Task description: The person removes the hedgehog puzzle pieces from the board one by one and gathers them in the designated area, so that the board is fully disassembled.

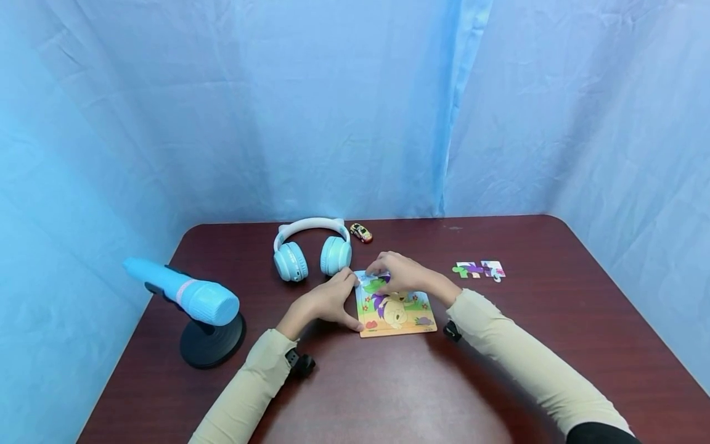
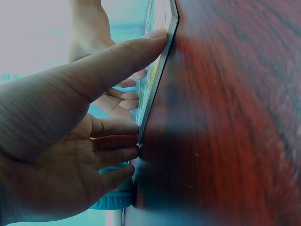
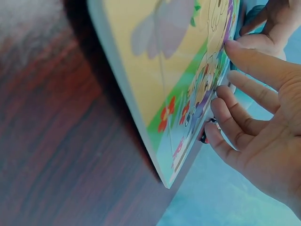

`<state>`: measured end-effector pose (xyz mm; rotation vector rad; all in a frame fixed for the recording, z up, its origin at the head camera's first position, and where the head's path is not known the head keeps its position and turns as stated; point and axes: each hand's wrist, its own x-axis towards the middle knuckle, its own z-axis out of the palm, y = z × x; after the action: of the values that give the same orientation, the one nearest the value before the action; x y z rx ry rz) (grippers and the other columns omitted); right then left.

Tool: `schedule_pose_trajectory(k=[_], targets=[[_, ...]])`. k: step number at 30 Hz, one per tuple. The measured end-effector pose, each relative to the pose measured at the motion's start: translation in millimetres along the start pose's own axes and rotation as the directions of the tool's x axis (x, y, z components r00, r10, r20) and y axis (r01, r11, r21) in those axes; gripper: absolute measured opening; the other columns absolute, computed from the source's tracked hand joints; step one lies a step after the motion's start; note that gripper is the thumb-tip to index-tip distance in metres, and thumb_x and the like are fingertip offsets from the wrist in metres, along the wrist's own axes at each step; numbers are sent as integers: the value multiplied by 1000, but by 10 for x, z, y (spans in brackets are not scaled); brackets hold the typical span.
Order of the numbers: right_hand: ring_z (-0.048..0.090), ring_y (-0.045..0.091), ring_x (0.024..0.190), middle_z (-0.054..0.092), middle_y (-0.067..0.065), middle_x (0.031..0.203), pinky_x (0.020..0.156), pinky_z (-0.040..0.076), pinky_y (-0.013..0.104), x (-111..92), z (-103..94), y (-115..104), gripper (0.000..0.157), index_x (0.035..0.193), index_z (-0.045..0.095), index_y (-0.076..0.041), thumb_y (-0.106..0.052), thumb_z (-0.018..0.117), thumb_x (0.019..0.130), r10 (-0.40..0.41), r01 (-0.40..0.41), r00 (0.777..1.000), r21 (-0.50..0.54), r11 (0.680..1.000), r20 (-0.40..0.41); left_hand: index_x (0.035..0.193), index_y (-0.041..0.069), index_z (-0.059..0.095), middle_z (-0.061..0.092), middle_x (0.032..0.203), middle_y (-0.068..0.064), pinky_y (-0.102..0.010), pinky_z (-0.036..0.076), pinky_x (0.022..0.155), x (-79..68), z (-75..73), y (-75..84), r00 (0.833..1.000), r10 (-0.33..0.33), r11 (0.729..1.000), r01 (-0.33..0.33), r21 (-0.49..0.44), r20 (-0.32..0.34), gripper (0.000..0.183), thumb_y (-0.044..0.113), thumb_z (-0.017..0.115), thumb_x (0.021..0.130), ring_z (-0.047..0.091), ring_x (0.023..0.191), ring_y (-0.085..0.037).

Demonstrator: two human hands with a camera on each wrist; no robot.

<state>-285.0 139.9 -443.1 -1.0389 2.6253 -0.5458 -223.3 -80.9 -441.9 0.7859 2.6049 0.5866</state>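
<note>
A jigsaw puzzle board [image 1: 388, 320] with a cartoon picture lies flat on the table. My left hand [image 1: 331, 299] spans its left edge, thumb at the near corner and fingertips toward the far one. In the left wrist view the thumb [image 2: 127, 56] lies straight against the board's rim. Over the far part of the board, my right hand [image 1: 402, 273] touches the picture with its fingertips. The right wrist view has that hand's fingers [image 3: 235, 115] spread and mostly straight on the surface. A few loose puzzle pieces [image 1: 493, 269] lie to the right of the board.
Light-blue headphones [image 1: 336, 254] stand behind the left hand, with a small toy car [image 1: 361, 232] beside them. A light-blue torch-shaped object [image 1: 208, 301] sits on a round black stand [image 1: 213, 345] at the left. Blue curtains [image 1: 355, 111] surround the brown table [image 1: 577, 320].
</note>
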Motion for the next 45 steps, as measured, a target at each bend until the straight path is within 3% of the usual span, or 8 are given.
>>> schedule_pose_trajectory(k=[11, 25, 38, 45], targets=[[54, 22, 106, 62, 9, 113, 91, 49, 40, 19, -10, -2, 46, 129, 68, -8, -18, 83, 87, 20, -22, 999, 40, 999, 28, 136, 2, 46, 42, 130, -9, -37, 46, 102, -4, 6, -3, 1000, 11, 1000, -11, 11, -2, 84, 46, 88, 77, 46, 117, -21], [51, 22, 105, 57, 8, 111, 89, 49, 39, 13, 4, -54, 38, 122, 67, -13, -15, 82, 87, 42, -42, 999, 14, 999, 27, 135, 2, 46, 43, 127, -9, -36, 46, 100, 4, 36, -30, 1000, 20, 999, -20, 28, -6, 84, 48, 87, 77, 46, 115, -20], [54, 21, 106, 65, 4, 115, 91, 48, 41, -13, 16, -75, 41, 124, 73, -13, -20, 83, 86, 33, -36, 999, -102, 994, -35, 133, 3, 47, 42, 125, -8, -36, 45, 98, -8, 13, -21, 1000, 14, 1000, -14, 28, 1, 82, 48, 87, 78, 45, 113, -20], [55, 22, 104, 67, 6, 117, 89, 49, 41, -78, -56, 29, 39, 123, 74, -12, -19, 82, 86, 9, -16, 998, -138, 990, -55, 133, 3, 47, 42, 124, -8, -37, 46, 100, -6, -2, -15, 1000, 12, 1000, -12, 23, -4, 82, 47, 88, 77, 45, 114, -20]])
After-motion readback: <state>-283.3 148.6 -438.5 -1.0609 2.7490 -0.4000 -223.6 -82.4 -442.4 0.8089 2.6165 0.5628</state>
